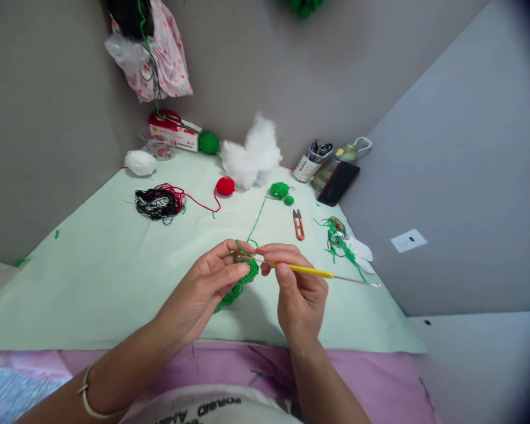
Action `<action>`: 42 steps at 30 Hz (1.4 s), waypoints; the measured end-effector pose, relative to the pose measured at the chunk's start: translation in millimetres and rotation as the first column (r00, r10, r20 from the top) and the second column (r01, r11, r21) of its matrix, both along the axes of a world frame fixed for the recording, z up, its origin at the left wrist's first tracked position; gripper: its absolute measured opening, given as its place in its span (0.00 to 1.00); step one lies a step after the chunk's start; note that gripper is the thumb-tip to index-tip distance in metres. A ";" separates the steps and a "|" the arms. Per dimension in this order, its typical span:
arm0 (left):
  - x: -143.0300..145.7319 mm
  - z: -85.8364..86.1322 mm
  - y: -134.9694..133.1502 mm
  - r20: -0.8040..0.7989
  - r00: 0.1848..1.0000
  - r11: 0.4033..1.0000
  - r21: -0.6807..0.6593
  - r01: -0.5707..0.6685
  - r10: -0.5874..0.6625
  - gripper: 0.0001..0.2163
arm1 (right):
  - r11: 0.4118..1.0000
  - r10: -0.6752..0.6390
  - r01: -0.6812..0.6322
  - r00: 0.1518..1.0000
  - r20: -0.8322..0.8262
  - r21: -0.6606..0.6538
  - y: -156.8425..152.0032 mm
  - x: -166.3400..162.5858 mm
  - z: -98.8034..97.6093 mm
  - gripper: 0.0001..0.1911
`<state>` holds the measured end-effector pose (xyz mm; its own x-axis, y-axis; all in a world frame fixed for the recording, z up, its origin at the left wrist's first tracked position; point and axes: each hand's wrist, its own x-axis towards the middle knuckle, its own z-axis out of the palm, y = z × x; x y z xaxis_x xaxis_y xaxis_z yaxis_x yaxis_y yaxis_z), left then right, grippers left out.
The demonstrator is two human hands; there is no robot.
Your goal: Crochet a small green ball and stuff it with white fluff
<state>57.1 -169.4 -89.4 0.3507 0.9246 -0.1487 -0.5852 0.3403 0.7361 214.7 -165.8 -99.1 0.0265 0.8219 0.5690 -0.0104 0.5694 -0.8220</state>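
Observation:
My left hand (212, 277) pinches a small green crochet piece (249, 272) between thumb and fingers, and more green stitches hang below it. In my right hand (298, 288) is a double-ended crochet hook (309, 270) with a yellow grip, held like a pencil. Its left tip lies at the top edge of the crochet piece, while the other metal end points right. A strand of green yarn (259, 217) runs from the fingers back to a small green yarn ball (279, 190). Whether a loop sits on the hook's tip is too fine to make out.
Beyond my hands lie orange thread snips (298, 225), a red yarn ball (225, 186) and white stuffing (254, 154). Tangled black and red yarn (159, 203) is at left. A phone (338, 184) leans near a pen cup (309, 165). Green scraps (339, 238) lie at right.

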 end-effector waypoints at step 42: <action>5.8 0.4 -3.3 -0.166 0.975 0.989 0.013 -0.148 0.148 0.24 | 0.975 -0.157 0.097 0.939 0.306 0.201 -8.2 1.5 -8.3 0.19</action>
